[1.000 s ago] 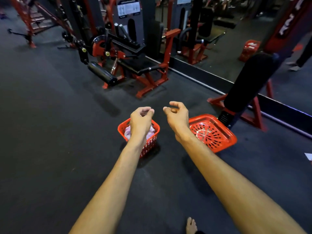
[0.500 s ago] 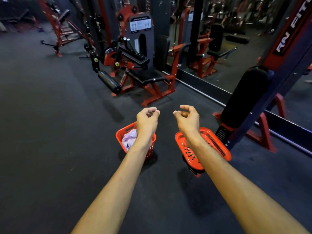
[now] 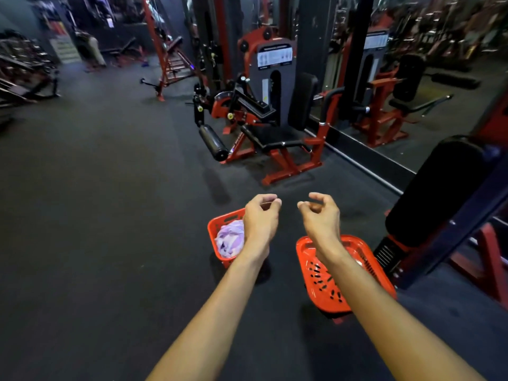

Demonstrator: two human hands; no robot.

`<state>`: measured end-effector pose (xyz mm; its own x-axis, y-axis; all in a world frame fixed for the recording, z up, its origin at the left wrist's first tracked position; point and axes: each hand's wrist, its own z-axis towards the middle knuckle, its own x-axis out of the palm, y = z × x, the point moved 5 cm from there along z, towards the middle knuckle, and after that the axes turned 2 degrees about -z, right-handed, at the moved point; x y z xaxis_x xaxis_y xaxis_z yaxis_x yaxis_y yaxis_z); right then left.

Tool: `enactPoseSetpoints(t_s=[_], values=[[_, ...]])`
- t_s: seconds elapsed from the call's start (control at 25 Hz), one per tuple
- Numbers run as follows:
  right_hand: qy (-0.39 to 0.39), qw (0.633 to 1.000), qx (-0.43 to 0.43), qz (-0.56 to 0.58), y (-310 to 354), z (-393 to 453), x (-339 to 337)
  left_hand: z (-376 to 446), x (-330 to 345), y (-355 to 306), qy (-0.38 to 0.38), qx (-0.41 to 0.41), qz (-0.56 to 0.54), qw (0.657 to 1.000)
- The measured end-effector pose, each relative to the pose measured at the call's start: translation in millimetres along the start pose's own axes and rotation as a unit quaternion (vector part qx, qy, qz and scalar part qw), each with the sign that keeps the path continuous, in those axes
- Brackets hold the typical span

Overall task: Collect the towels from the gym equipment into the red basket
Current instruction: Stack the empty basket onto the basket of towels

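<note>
Red plastic baskets number two on the dark floor; the left basket stands upright under the left hand and holds one pale lilac towel, bunched, its long axis not readable; the right basket tilts, its mouth facing the camera, long axis running away from the viewer; the right hand hovers beyond it; both hands' fingers curl loosely, thumb near forefinger, gripping nothing visible; one red leg machine stands beyond.
</note>
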<state>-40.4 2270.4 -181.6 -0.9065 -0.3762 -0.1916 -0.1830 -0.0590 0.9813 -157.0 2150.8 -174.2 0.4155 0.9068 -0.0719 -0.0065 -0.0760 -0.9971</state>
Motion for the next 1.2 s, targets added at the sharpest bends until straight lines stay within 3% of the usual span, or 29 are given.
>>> enactPoseSetpoints(t_s=[0.16, 0.44, 0.72, 0.92, 1.08, 1.2], values=[[-0.016, 0.999, 0.025, -0.011, -29.1, 40.5, -8.9, 31.2, 40.5, 27.6, -0.005, -0.012, 0.017, 1.000], [-0.038, 0.987, 0.108, -0.116, -138.3, 89.0, -45.7, 47.5, 133.1, 137.0, 0.054, -0.121, 0.079, 0.988], [0.033, 0.955, 0.193, -0.225, -262.1, 96.8, -79.5, 9.0, 186.1, 215.6, 0.115, -0.222, 0.210, 0.945], [0.161, 0.902, 0.182, -0.356, -344.8, 105.9, -100.4, -12.0, 225.9, 292.5, 0.177, -0.233, 0.363, 0.885], [0.284, 0.839, 0.127, -0.446, -389.7, 129.5, -117.6, -19.1, 270.5, 338.9, 0.269, -0.135, 0.506, 0.809], [0.374, 0.769, 0.048, -0.516, -433.8, 163.2, -127.1, -27.3, 314.1, 387.9, 0.351, -0.071, 0.582, 0.730]])
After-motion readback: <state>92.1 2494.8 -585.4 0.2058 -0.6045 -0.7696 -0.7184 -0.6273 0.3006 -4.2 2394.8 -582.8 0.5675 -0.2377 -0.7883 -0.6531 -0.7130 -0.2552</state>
